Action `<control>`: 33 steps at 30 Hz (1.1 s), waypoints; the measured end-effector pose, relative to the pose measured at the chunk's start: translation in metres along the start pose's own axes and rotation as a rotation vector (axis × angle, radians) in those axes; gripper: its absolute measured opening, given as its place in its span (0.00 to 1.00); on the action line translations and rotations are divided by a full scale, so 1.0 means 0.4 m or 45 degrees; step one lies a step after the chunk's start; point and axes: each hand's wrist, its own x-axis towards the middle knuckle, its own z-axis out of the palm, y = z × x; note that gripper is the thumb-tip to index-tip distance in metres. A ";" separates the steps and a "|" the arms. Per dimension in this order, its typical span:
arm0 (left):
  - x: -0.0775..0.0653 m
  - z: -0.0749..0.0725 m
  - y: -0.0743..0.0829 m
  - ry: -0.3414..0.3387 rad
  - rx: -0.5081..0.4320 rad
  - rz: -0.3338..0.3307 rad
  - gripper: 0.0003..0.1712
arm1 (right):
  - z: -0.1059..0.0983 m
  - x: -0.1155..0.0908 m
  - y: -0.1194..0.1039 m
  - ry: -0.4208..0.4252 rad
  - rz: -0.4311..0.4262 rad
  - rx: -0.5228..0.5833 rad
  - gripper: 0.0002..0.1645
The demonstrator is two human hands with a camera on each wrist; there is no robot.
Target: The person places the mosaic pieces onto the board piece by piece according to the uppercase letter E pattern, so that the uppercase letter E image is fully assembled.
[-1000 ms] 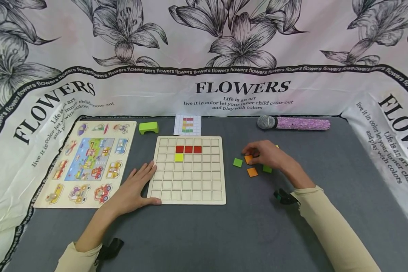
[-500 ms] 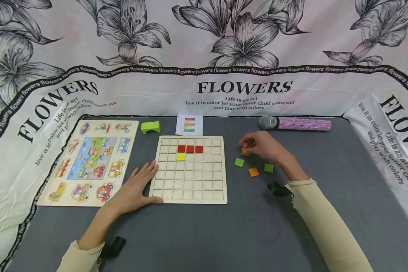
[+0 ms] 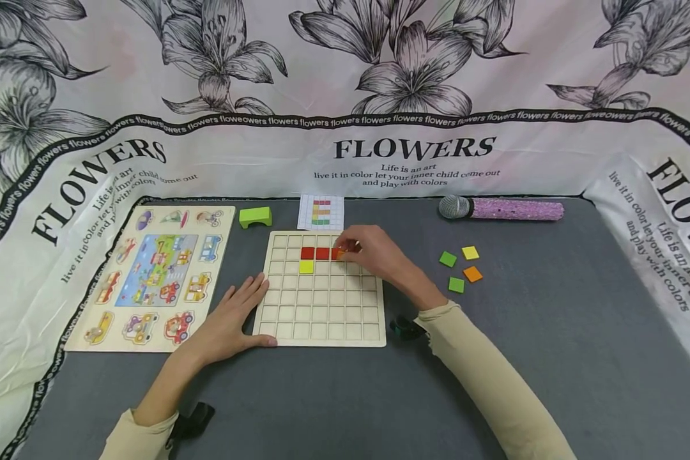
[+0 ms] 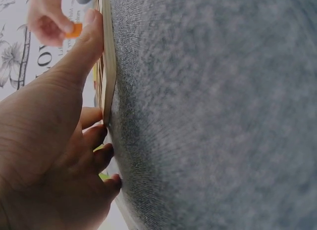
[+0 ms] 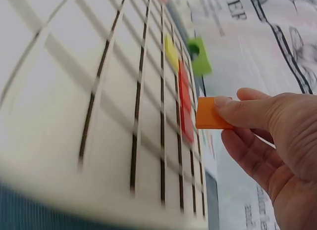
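Observation:
A cream grid board [image 3: 319, 329] lies on the grey table, with a row of red square tiles [image 3: 322, 253] and one yellow tile [image 3: 306, 267] set in its cells. My right hand [image 3: 375, 252] is over the board's far right part and pinches an orange tile [image 5: 210, 113] between thumb and fingers. In the right wrist view this tile appears raised off the board. My left hand [image 3: 226, 321] rests at the board's left edge, fingers spread and thumb along the near corner. From the left wrist, the left thumb [image 4: 81, 54] lies against the board's side.
Loose green tiles [image 3: 456, 285], an orange one [image 3: 473, 274] and a yellow one [image 3: 469, 253] lie right of the board. A pattern card [image 3: 321, 220] and green arch block [image 3: 255, 216] stand behind. A picture puzzle [image 3: 221, 220] is left, a microphone [image 3: 514, 209] back right.
My right hand has picked up an orange tile from the loose ones and carried it left over the board. Loose tiles near the board are now out of sight. My left hand stays put.

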 end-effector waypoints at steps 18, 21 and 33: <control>-0.003 -0.001 0.000 0.016 0.008 0.010 0.65 | 0.134 0.072 -0.057 -0.219 0.041 0.234 0.11; -0.004 0.000 0.000 0.021 0.011 0.010 0.64 | 0.144 0.069 -0.054 -0.246 0.049 0.214 0.10; -0.005 0.004 -0.004 0.031 0.019 0.009 0.65 | 0.154 0.059 -0.075 -0.248 0.044 0.053 0.07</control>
